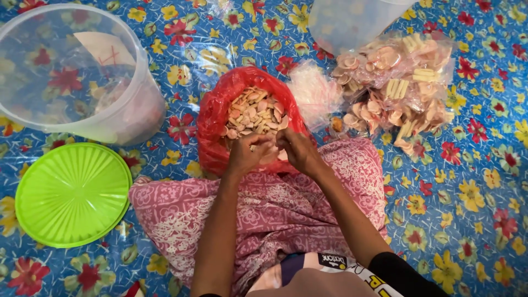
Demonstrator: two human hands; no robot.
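My left hand (248,155) and right hand (296,149) meet at the near rim of the red plastic bag (217,113), at 6 o'clock of its mouth, both grips pinched shut on the bag's edge. The bag stands open just beyond my lap, full of pale, flat crackers (254,113). At 2 o'clock from it lie clear packets of crackers (399,82) on the blue flowered mat (467,181). At 10 o'clock stands a big clear tub (74,71), and at 8 o'clock its green lid (73,192) lies flat. A pink patterned cloth (275,209) covers my knees under my forearms.
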